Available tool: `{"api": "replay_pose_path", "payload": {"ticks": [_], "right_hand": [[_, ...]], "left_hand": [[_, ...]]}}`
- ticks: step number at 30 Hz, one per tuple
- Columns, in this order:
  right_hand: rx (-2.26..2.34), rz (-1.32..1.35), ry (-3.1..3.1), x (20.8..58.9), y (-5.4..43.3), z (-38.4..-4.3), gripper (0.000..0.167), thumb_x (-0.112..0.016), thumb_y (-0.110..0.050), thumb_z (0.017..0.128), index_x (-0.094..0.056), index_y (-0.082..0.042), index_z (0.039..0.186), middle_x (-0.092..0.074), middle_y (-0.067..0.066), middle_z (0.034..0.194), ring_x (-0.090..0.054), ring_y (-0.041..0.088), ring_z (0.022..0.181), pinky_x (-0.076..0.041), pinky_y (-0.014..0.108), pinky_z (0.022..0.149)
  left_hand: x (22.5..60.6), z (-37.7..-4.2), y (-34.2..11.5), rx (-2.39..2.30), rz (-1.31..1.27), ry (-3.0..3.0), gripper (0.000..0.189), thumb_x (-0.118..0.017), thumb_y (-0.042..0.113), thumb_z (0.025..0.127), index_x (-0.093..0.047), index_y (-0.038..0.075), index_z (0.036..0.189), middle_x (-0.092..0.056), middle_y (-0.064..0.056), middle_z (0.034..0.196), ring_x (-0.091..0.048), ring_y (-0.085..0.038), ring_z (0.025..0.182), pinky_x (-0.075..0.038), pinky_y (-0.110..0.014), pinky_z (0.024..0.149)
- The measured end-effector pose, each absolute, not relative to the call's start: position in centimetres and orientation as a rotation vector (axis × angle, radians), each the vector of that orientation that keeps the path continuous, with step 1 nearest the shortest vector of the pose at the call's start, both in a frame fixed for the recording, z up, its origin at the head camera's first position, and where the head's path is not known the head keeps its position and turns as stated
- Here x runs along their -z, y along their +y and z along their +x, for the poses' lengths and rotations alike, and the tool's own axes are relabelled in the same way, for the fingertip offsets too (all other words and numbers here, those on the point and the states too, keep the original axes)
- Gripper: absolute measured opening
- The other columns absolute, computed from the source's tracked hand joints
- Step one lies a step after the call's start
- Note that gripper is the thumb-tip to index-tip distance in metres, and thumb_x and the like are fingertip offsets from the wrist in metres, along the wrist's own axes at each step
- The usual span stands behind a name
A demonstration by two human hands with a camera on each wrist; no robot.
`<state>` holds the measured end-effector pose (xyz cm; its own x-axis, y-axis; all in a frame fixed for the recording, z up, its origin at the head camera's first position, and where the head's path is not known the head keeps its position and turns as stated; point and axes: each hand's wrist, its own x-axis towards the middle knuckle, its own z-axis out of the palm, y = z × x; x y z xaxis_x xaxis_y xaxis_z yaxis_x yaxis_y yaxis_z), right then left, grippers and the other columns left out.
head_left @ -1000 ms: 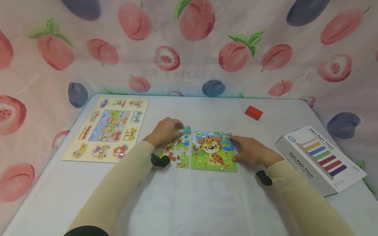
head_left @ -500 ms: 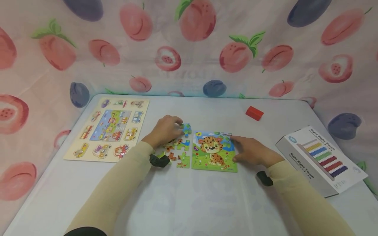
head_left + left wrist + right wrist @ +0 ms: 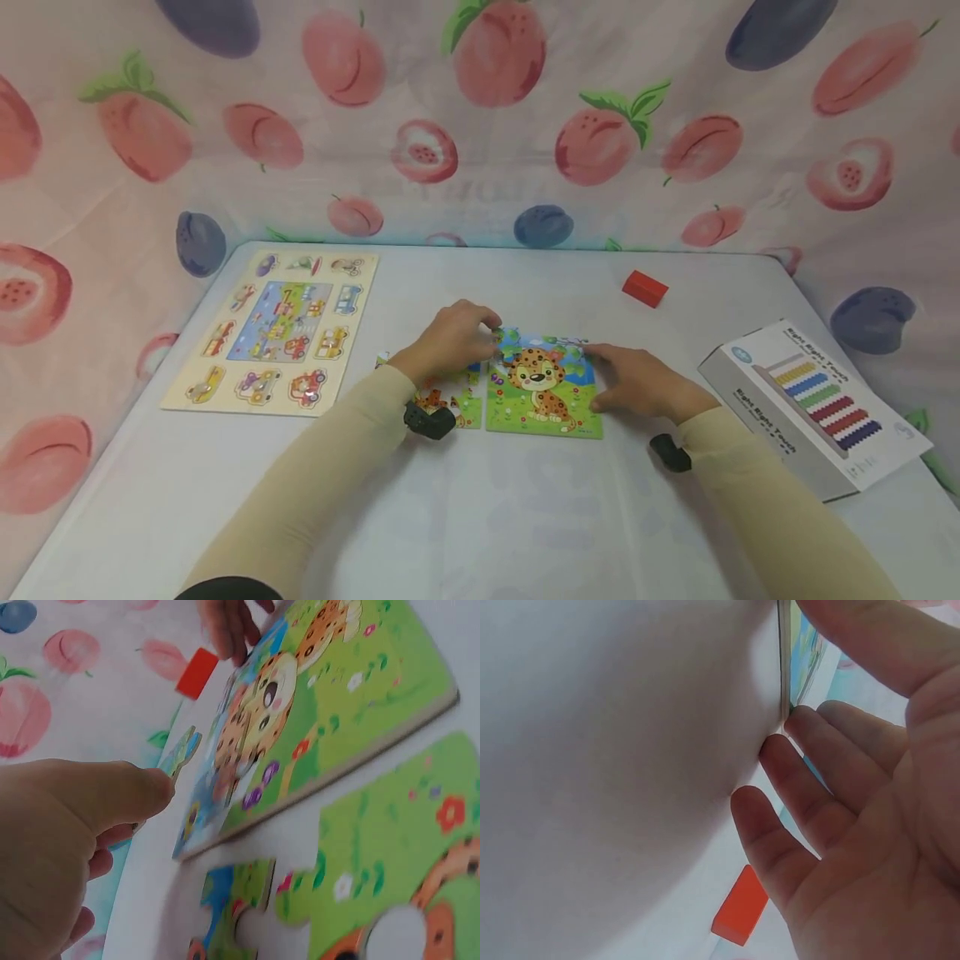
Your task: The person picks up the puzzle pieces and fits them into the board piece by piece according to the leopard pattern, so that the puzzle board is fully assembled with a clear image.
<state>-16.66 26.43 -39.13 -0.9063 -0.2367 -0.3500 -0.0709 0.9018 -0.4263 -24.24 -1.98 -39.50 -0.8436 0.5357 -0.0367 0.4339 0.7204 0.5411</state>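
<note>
My left hand [image 3: 450, 337] pinches a jigsaw piece [image 3: 180, 754] with blue and green printing between thumb and fingers. That piece overlaps the upper left corner of the square leopard picture board [image 3: 543, 383] in the head view. Left of the board lie several puzzle pieces [image 3: 470, 410], partly fitted together with gaps between them and partly hidden under my left hand and wrist. At the board's right edge my right hand [image 3: 641, 383] rests with fingers extended, fingertips and thumb right at the edge in the right wrist view [image 3: 855, 802].
A wooden vehicle puzzle board [image 3: 262, 387] lies at the left of the white table [image 3: 525, 525]. Toward the back right is a red block [image 3: 645, 288]. A white box [image 3: 795, 417] with coloured bars printed on it stands at the right. A fruit-patterned cloth [image 3: 480, 167] hangs behind.
My left hand has moved right from the loose pieces to the leopard board's upper left corner, carrying one piece. The right hand has stayed at the board's right edge.
</note>
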Motion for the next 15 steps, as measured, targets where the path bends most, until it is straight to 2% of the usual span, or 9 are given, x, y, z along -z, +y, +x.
{"api": "replay_pose_path", "payload": {"ticks": [5,15], "right_hand": [[0.581,-0.225,2.669,39.0,26.5,-16.7,0.085,-0.084,-0.019,0.082,-0.040,-0.006,0.153,-0.039,0.022,0.153,-0.032,0.046,0.140,-0.030,0.062,0.109],[0.592,-0.195,2.664,39.1,26.6,-16.8,0.084,-0.084,-0.020,0.082,-0.040,-0.006,0.153,-0.040,0.021,0.153,-0.033,0.044,0.140,-0.030,0.062,0.109]], "left_hand": [[39.7,-24.0,-0.4,-0.730,0.913,2.702,0.042,-0.075,0.029,0.091,-0.067,0.011,0.127,-0.065,-0.002,0.124,-0.049,-0.023,0.126,-0.035,-0.043,0.108],[40.1,-23.4,2.1,-0.723,0.971,2.640,0.041,-0.073,0.027,0.092,-0.066,0.010,0.129,-0.064,-0.005,0.125,-0.051,-0.023,0.124,-0.039,-0.040,0.106]]}}
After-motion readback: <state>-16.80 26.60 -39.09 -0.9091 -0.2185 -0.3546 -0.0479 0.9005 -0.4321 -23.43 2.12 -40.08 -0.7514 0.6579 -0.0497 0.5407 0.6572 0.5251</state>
